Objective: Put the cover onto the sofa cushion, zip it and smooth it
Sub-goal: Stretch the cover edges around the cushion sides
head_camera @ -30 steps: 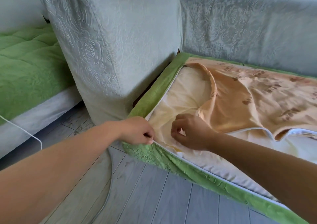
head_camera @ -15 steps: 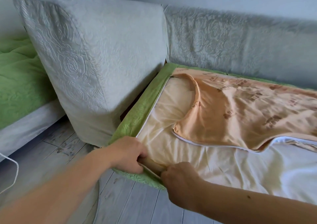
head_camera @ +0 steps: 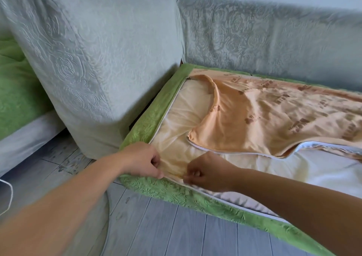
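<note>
- The sofa back (head_camera: 264, 40) runs across the top. A loose grey cushion (head_camera: 101, 59) is propped at the left, just beside where we're working.
- The sofa cushion (head_camera: 186, 118) lies flat on the seat. Its long axis runs left to right along the sofa back, and its near-left corner pokes out toward us over the floor (head_camera: 176, 232).
- The cover (head_camera: 176, 193) is round it, green side out. The peach flap (head_camera: 264, 118) is folded back, so the opening faces up and the cream cushion shows.
- The zip (head_camera: 168, 110) follows the left short side, turns the corner and carries on along the near long side — undone as far as we can see.
- Left hand (head_camera: 143, 160): fingers curled, pinching the green cover edge right at that corner.
- Right hand (head_camera: 205, 172): just beside it, also curled, pinching the cover's edge at the zip. Whether it has the slider we can't tell, the fingers hide it.
- Our take on doing this bit well: seat the corner fully into the cover first. Then pull the flap over flat so both zip halves lie close. Hold the edge taut with the left hand and run the zip slowly, with the cream fabric tucked clear of the teeth — the corner is where it'll likely snag.
</note>
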